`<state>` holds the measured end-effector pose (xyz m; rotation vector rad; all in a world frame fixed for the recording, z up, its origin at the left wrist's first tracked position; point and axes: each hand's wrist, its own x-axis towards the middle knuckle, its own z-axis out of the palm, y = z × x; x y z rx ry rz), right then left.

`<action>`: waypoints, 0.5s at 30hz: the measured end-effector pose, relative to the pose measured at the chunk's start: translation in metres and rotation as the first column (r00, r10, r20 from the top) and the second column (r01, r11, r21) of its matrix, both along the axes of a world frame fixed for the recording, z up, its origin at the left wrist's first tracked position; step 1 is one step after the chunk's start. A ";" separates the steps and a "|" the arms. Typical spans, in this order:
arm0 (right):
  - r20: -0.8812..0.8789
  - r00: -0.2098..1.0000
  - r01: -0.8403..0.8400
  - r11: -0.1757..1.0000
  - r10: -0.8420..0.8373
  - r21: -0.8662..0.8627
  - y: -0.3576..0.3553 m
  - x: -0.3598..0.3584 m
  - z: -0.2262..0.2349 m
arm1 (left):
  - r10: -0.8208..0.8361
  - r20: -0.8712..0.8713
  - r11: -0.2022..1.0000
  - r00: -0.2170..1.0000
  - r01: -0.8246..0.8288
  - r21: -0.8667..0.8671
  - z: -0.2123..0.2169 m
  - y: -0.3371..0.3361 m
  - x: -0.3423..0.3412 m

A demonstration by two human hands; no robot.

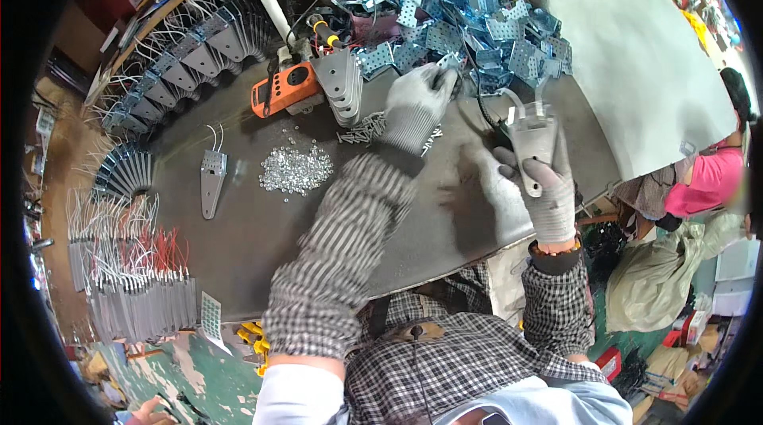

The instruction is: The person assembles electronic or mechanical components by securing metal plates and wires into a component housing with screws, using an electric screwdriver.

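Tapered plate point(531, 137): smooth grey, narrowing downward, lying over the palm and fingers of the gloved right hand point(551, 204), above the counter point(246, 266).
Right hand: closed around the plate's lower part, thumb across its face.
Left hand point(416, 98): gloved, fingers drawn together beside the bracket heap point(473, 24); cannot tell whether they hold anything.
Brackets: bluish, shiny metal, angular, punched with holes.
Screws point(362, 131): thin, metallic, piled near the left wrist.
Small round pieces point(296, 169): glossy, heaped loose on the counter.
Sack point(656, 282): crumpled beige, contents hidden.
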<state>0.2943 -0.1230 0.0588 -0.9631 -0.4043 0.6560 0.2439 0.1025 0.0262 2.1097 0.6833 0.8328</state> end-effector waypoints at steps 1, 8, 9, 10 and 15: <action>-0.091 0.989 -0.117 0.993 0.114 -0.025 0.002 -0.003 -0.004 | -0.021 -0.084 1.000 0.996 0.021 -0.012 0.015 -0.017 -0.024; -0.224 0.826 -0.493 0.856 0.517 0.157 0.042 -0.082 -0.024 | 0.205 0.172 0.871 0.963 -0.100 -0.481 -0.006 -0.063 -0.131; -0.249 0.787 -0.525 0.825 0.565 0.211 0.042 -0.089 -0.027 | 0.236 0.202 0.871 0.951 -0.115 -0.478 -0.008 -0.064 -0.143; -0.251 0.786 -0.524 0.825 0.565 0.212 0.041 -0.092 -0.025 | 0.264 0.232 0.870 0.936 -0.128 -0.476 -0.010 -0.063 -0.153; -0.201 0.751 -0.629 0.774 0.629 0.073 0.044 -0.113 -0.005 | 0.326 0.407 0.922 0.853 -0.192 -0.335 -0.002 -0.072 -0.183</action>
